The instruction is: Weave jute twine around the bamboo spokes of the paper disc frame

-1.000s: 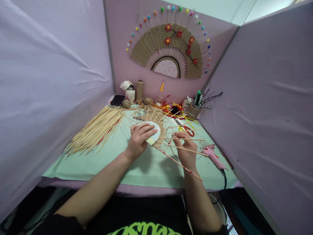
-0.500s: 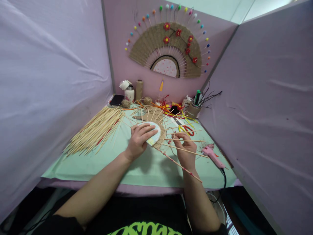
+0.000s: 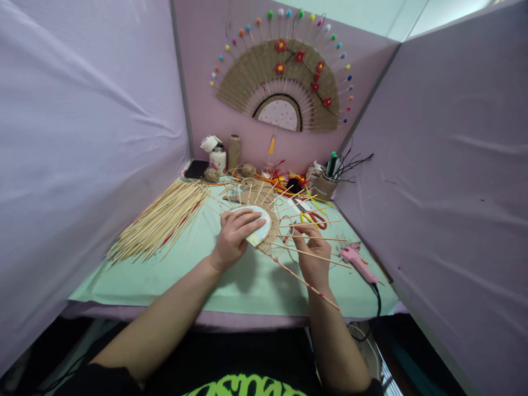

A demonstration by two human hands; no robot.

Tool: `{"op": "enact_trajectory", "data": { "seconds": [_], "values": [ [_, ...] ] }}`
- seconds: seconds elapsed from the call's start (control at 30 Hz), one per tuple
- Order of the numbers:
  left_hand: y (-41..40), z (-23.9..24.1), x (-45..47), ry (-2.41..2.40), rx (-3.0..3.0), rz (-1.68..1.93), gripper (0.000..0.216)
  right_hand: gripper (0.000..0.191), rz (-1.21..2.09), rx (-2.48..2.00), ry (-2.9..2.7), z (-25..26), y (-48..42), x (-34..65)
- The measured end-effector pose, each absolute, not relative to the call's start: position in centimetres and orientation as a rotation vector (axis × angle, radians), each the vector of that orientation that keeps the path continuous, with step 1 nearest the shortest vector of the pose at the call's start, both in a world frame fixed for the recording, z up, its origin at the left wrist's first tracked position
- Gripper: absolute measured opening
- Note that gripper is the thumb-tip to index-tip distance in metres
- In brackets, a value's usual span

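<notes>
A half-made fan (image 3: 264,228) lies on the mint-green table (image 3: 173,275): a pale half-disc with brown twine woven round its rim and thin wooden sticks fanning out. My left hand (image 3: 234,236) lies flat on the half-disc with its fingers stretched out, pressing it down. My right hand (image 3: 312,253) is among the sticks on the fan's right side, its fingertips pinched together on a strand of twine (image 3: 289,234) between the sticks. One stick with red marks (image 3: 305,283) runs under my right wrist toward the table's front edge.
A big heap of bamboo sticks (image 3: 160,220) lies to the left. A pink glue gun (image 3: 357,261) and red-handled scissors (image 3: 315,218) lie at the right. Twine balls, a bottle, a phone and a pen cup (image 3: 328,184) line the back. A finished fan (image 3: 282,82) hangs on the wall.
My right hand's fingers have shifted slightly up and left among the sticks. The left hand stays on the half-disc.
</notes>
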State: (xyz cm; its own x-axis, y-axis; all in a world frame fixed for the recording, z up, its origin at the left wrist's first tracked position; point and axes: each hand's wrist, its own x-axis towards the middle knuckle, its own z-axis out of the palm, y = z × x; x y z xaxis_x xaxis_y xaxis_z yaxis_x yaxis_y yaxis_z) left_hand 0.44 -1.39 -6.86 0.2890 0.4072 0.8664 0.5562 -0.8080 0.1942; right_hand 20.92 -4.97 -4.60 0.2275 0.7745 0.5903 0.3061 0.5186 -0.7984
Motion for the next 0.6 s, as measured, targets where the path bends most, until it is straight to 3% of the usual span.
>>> {"op": "enact_trajectory", "data": {
  "seconds": [0.33,0.6],
  "values": [
    [-1.4,-6.8,0.3,-0.892,-2.397,-1.552,0.046,0.023,0.319,-1.209,-1.298,-5.9,-6.1,25.2],
    [-1.2,-7.1,0.4,-0.879,-2.408,-1.546,0.043,0.055,-0.127,-2.085,-1.533,-9.4,-6.0,39.3]
  ]
}}
